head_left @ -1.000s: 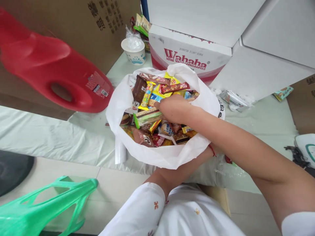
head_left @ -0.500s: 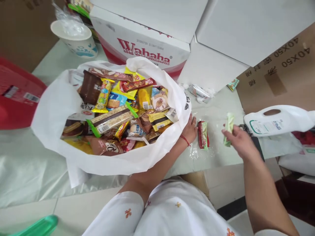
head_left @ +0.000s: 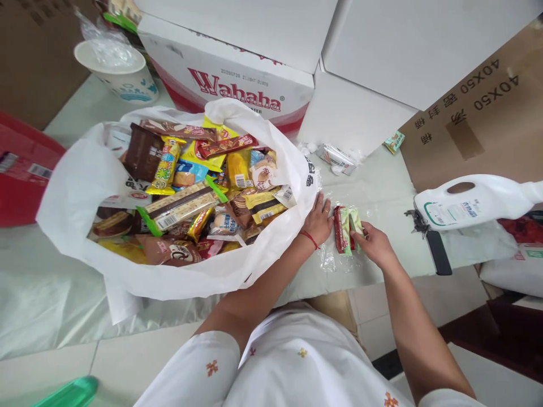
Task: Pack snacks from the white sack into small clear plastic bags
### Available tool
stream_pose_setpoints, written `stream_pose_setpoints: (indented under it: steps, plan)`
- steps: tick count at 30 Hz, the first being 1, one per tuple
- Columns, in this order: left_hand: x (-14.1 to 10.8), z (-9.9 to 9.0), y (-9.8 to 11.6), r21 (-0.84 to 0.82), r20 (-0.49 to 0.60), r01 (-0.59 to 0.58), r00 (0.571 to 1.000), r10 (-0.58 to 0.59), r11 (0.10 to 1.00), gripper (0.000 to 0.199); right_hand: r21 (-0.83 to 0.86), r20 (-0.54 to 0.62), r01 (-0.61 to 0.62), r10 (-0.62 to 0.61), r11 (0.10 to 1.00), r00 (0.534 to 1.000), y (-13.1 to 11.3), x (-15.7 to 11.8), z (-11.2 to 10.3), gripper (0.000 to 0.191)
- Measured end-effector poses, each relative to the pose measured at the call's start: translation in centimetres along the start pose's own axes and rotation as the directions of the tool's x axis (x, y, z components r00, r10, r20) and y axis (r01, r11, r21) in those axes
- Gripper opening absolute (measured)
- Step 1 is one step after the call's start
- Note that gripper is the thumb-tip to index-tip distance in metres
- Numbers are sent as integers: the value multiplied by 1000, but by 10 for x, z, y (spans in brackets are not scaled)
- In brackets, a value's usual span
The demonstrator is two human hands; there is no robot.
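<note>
My right hand point(head_left: 374, 243) pinches a pale green wrapped snack bar point(head_left: 357, 221) and holds it against the right side of a red and green wrapped snack bar point(head_left: 343, 230). Both are on a sheet of clear plastic film point(head_left: 328, 257) on the table. My left hand point(head_left: 319, 220), with a red string at the wrist, lies with its fingers stretched out on the table at the film's left edge, beside the white plastic bag point(head_left: 169, 282). Inside the bag are many packaged snacks, among them a long wafer pack point(head_left: 186, 208) with green ends.
A Wahaha carton point(head_left: 237, 90) and white boxes point(head_left: 373, 51) stand behind the bag. A paper tub point(head_left: 123, 73) is back left, a red bag point(head_left: 25, 175) at the left. On the right are a white detergent bottle point(head_left: 470, 203), keys point(head_left: 418, 220), a black fob point(head_left: 439, 252) and a brown carton point(head_left: 475, 124).
My right hand has moved left with the pale green snack bar, from above the table near the bottle to beside the red and green bar. The left hand has stayed by the bag.
</note>
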State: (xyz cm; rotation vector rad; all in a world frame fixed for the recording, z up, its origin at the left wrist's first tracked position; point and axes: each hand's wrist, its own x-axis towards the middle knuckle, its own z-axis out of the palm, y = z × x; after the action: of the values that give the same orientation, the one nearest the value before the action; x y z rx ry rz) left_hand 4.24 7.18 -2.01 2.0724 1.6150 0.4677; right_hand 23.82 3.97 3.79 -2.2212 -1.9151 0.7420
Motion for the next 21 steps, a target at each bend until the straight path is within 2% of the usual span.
stream_pose_setpoints:
  steps: [5,9,14,16,19,21]
  plan:
    - [0,0,0,15,-6,-7,1000,7,1000,61,60,12,47,-48,997,999,-2,-1,10,50]
    - [0,-1,1,-8,2,-10,1000,10,1000,61,38,-83,59,-56,998,995,0,-2,13,49]
    - [0,-3,3,-39,-2,19,1000,-19,999,61,9,-108,79,-78,997,991,5,3,18,52]
    - [-1,-5,5,-40,6,21,1000,-21,999,61,-9,-168,63,-63,998,984,6,5,17,53]
    - [-2,-6,9,-42,42,7,999,-5,999,61,-11,-358,98,-96,995,929,-12,6,8,49]
    - [-1,-6,9,-40,49,13,999,-11,999,60,27,-480,233,-191,972,856,-45,3,-3,42]
